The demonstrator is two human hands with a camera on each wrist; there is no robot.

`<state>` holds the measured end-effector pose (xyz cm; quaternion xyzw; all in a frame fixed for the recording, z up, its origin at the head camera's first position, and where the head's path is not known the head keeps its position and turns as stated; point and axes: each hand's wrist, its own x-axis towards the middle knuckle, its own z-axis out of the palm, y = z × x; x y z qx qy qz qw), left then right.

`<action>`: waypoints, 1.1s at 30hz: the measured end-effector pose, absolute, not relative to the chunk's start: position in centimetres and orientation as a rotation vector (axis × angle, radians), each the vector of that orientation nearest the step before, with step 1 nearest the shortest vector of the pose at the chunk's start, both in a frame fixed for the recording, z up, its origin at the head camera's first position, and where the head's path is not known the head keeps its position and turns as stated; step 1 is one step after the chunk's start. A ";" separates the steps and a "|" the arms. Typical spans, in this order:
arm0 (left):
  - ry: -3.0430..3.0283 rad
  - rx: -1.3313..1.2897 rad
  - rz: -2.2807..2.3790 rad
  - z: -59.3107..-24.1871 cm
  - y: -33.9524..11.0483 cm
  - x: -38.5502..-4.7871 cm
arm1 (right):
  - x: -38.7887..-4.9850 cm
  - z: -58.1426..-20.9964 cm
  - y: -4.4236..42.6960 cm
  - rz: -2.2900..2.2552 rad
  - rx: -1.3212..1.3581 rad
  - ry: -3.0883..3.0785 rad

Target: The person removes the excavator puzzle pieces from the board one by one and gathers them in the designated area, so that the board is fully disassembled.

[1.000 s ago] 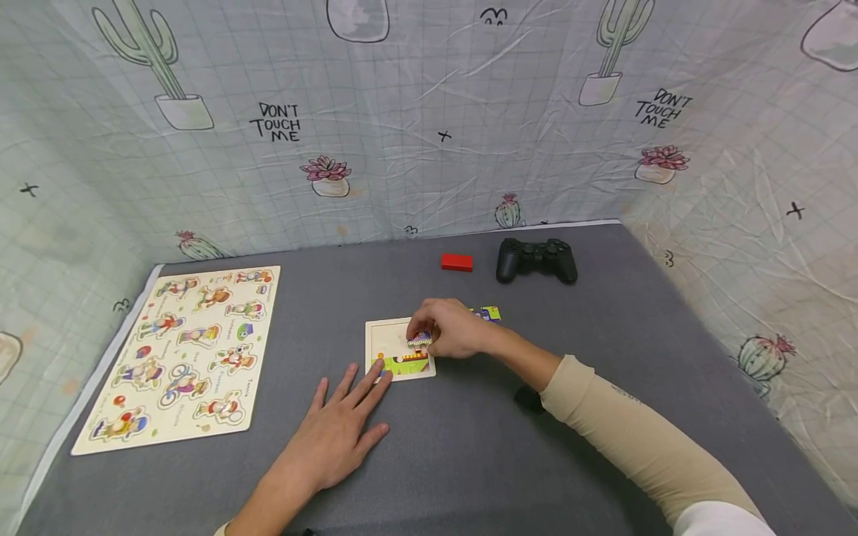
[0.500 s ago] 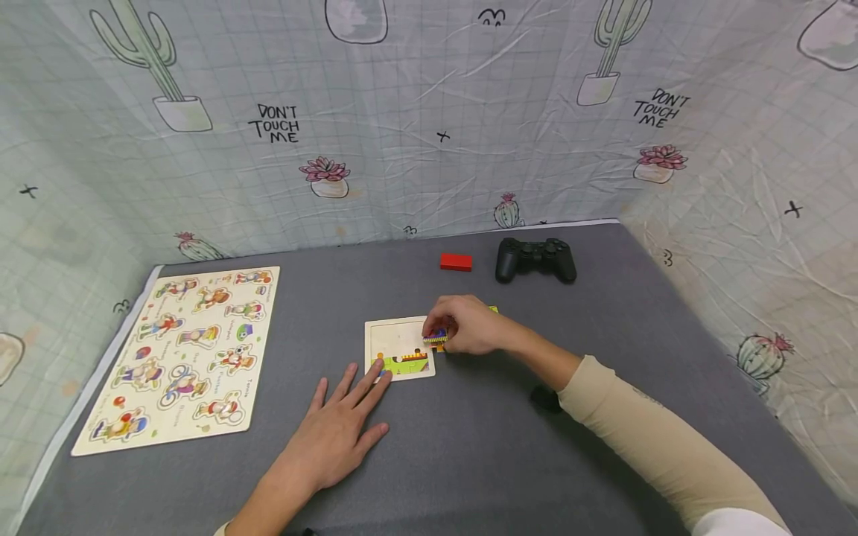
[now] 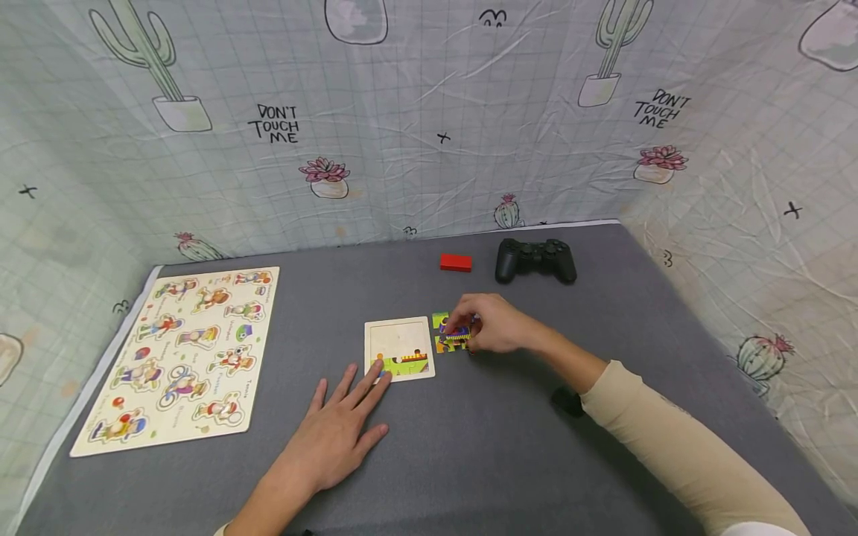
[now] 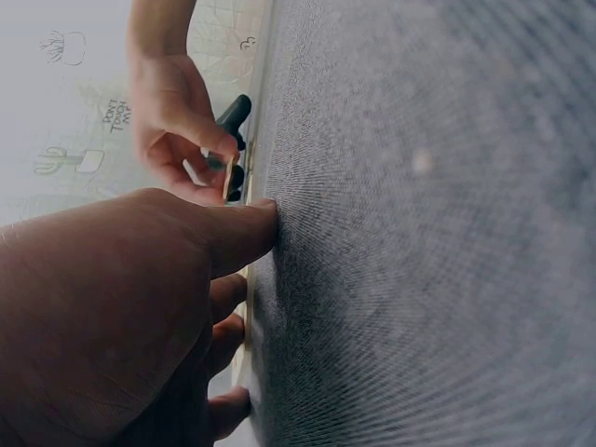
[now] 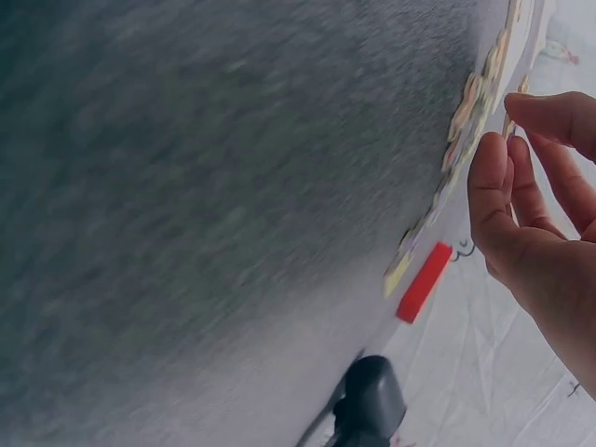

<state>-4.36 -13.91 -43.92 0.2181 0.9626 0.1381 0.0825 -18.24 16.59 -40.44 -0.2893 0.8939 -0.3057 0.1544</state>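
A small square wooden puzzle board (image 3: 397, 335) lies flat on the grey table, with a few pieces along its near side. My left hand (image 3: 335, 443) lies spread, its straight fingertips on the board's near left corner. To the right of the board, my right hand (image 3: 494, 324) pinches a colourful puzzle piece (image 3: 459, 336) between thumb and fingers. The left wrist view shows this piece (image 4: 229, 177) held edge-on above the table. Below and beside the held piece lie several loose puzzle pieces (image 3: 439, 321), partly hidden by the right hand.
A large wooden board (image 3: 170, 380) with several cartoon figures lies at the left. Towards the back are a red block (image 3: 456, 262) and a black game controller (image 3: 535, 260). A patterned cloth (image 3: 402, 97) hangs behind the table.
My right hand has moved right with the puzzle piece, from over the puzzle board to above the loose pieces. More of the board and loose pieces shows. The left hand stays still.
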 end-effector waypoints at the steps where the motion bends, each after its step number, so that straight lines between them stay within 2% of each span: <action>1: 2.875 0.652 0.414 -43.9 -13.9 -4.4 | -18.2 -40.5 16.8 -0.877 -0.831 2.565; 20: 2.881 0.662 0.418 -43.9 -14.0 -4.3 | -18.1 -40.6 21.0 -0.835 -0.739 2.620; 33: 2.877 0.661 0.418 -43.9 -14.0 -4.3 | -17.9 -40.8 21.7 -0.785 -0.732 2.623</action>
